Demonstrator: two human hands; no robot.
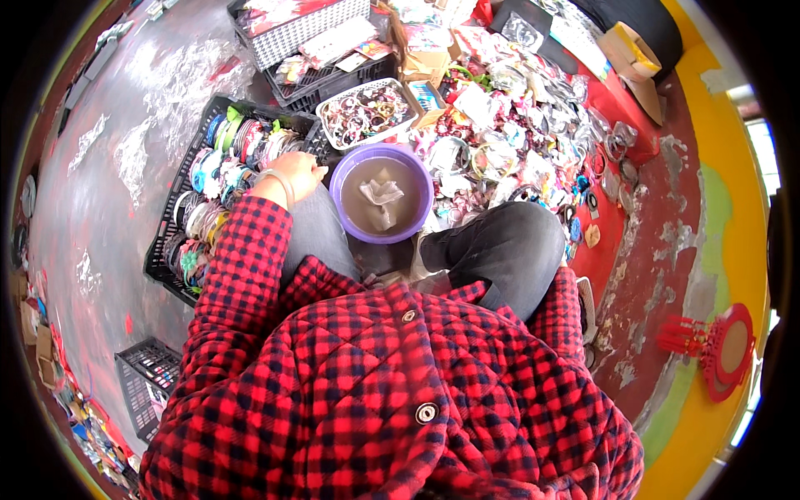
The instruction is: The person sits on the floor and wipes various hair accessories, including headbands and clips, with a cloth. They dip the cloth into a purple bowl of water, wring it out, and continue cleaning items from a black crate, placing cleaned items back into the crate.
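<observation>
My left hand [296, 175], with a bangle at the wrist, is held over my left knee, beside a black plastic crate [162, 242]. Its fingers look curled closed, and whatever they may hold is hidden. Rows of wrapped headbands [225, 179], some with bows and flowers, fill the crate. Between my knees stands a purple basin [338, 196] of murky water with a pale cloth [382, 193] in it. My right sleeve [560, 312] goes down past my right knee, and the right hand is out of sight.
A white basket [333, 143] of hair ties and small accessories stands beyond the basin. A heap of bagged accessories [500, 142] covers the floor at the right. Stacked crates [300, 37] stand at the back, a small dark crate [137, 379] at lower left, a red round stool [733, 354] at far right.
</observation>
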